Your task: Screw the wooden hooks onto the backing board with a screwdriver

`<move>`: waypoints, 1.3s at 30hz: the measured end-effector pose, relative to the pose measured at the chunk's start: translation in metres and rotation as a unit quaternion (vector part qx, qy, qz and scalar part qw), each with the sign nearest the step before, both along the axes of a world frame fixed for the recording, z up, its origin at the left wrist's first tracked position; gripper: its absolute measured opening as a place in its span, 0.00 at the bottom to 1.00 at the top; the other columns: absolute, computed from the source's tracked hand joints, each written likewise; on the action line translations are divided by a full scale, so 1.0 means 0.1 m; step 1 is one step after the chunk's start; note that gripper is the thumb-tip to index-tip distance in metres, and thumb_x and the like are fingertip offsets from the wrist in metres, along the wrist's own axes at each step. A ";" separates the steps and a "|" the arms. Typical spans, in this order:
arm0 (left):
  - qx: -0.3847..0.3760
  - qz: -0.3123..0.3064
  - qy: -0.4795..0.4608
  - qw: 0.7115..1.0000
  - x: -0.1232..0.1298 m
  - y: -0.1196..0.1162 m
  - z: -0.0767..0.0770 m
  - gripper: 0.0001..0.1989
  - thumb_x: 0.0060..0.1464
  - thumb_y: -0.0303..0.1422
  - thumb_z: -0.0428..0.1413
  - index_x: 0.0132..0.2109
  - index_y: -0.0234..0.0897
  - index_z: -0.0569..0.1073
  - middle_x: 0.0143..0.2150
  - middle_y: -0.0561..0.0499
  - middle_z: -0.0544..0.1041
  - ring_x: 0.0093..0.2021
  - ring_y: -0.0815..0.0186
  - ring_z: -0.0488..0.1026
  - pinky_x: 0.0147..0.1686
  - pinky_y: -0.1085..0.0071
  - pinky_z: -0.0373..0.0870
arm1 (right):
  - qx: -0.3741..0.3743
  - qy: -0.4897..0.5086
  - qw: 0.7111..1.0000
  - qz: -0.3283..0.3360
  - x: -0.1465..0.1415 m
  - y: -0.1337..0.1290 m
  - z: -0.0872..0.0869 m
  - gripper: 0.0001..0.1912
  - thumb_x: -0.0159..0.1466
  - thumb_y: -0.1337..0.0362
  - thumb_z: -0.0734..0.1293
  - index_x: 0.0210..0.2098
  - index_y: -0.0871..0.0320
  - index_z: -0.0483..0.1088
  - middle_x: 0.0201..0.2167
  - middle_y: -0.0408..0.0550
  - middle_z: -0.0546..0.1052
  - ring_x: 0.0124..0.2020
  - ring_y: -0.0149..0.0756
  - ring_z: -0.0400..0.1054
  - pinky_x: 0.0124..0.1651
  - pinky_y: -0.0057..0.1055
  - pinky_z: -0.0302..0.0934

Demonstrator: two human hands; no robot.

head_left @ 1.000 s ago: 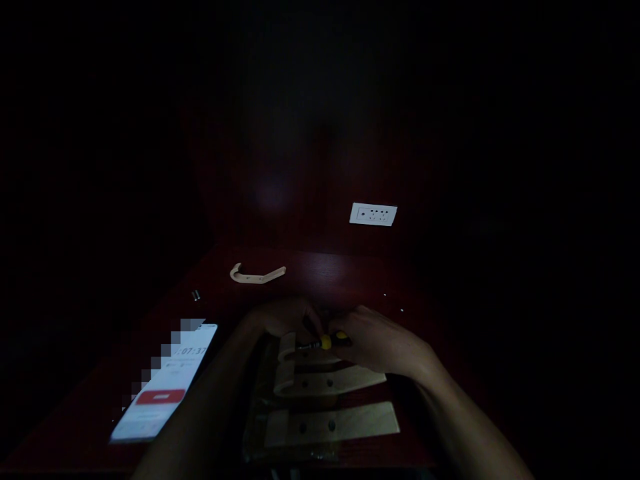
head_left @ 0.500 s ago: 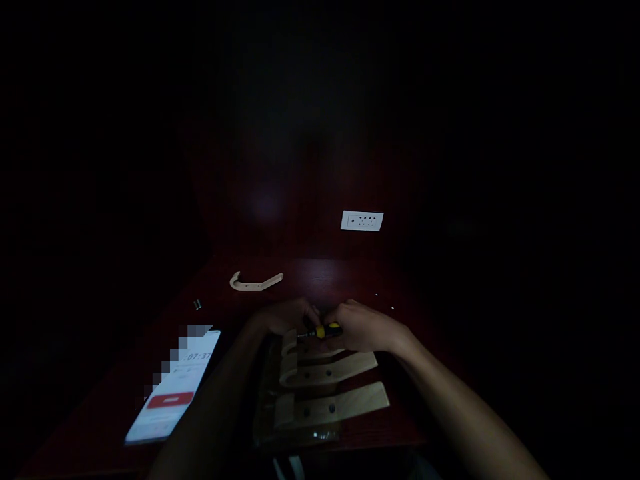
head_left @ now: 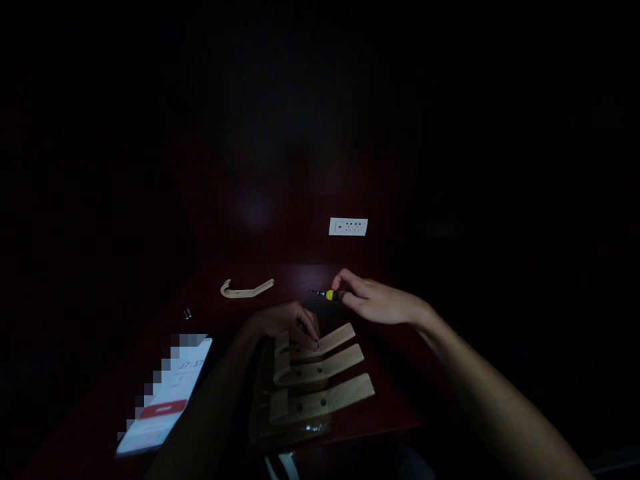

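My right hand (head_left: 383,300) is closed around a screwdriver (head_left: 332,295) with a yellow and black handle, its thin tip pointing left above the table. My left hand (head_left: 287,321) is pinched, fingertips down on the farthest wooden hook (head_left: 337,339), near a hole; any small part between them is too dark to make out. In front of it lie a middle wooden hook (head_left: 343,363) and a nearest wooden hook (head_left: 345,397), each with two dark spots along its flat part. The hooks' curled ends rest over a shiny, plastic-wrapped block (head_left: 260,423).
A loose wooden hook (head_left: 245,293) lies farther back on the dark red table (head_left: 300,273). Small metal pieces (head_left: 187,313) sit on the left, beyond a lit phone (head_left: 167,400). A white socket plate (head_left: 349,227) is on the back wall.
My right hand has lifted the screwdriver up and away from the farthest hook. My left hand has moved its fingertips onto that hook. The view has shifted slightly.
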State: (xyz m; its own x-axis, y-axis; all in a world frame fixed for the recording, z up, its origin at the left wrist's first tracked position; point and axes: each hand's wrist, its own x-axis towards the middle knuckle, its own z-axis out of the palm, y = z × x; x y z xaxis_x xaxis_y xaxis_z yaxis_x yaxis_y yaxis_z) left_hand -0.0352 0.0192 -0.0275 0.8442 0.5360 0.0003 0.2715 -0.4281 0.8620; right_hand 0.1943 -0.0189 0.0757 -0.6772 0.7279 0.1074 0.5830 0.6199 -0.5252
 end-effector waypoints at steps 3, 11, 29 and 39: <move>-0.001 -0.001 0.004 1.000 0.01 -0.01 0.01 0.14 0.42 0.39 0.64 0.37 0.38 0.80 0.35 0.50 0.76 0.36 0.67 0.70 0.32 0.75 0.63 | 0.030 0.029 0.999 0.017 0.06 -0.09 0.16 0.12 0.63 0.59 0.61 0.42 0.58 0.64 0.27 0.41 0.68 0.26 0.28 0.58 0.28 0.25 0.53; -0.005 0.010 0.029 1.000 -0.01 0.01 -0.04 0.16 0.42 0.42 0.64 0.38 0.39 0.80 0.35 0.50 0.77 0.34 0.67 0.70 0.31 0.75 0.62 | 0.052 0.080 0.995 -0.006 -0.10 -0.23 -0.02 0.18 0.64 0.50 0.59 0.30 0.59 0.63 0.21 0.39 0.66 0.22 0.26 0.57 0.25 0.24 0.51; -0.064 0.030 0.052 0.996 -0.02 0.00 0.01 0.14 0.40 0.40 0.65 0.35 0.38 0.80 0.33 0.51 0.80 0.32 0.66 0.73 0.33 0.74 0.65 | 0.044 0.077 0.996 -0.015 -0.25 -0.23 -0.41 0.14 0.66 0.53 0.57 0.35 0.58 0.61 0.25 0.42 0.70 0.24 0.28 0.62 0.27 0.26 0.53; -0.077 0.038 0.051 0.995 -0.01 -0.03 0.03 0.14 0.42 0.40 0.64 0.35 0.36 0.80 0.31 0.51 0.79 0.29 0.67 0.71 0.30 0.75 0.64 | 0.042 0.077 0.996 -0.009 -0.24 -0.22 -0.43 0.14 0.66 0.53 0.57 0.35 0.58 0.60 0.23 0.41 0.69 0.23 0.27 0.62 0.25 0.25 0.51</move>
State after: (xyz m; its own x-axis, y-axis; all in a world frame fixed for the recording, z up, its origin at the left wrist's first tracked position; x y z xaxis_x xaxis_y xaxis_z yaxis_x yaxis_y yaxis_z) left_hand -0.0358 0.0161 -0.0245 0.7933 0.5848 -0.1695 0.3868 -0.2691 0.8820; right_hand 0.1705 -0.0408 0.0322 -0.6350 0.7241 0.2692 0.5115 0.6553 -0.5559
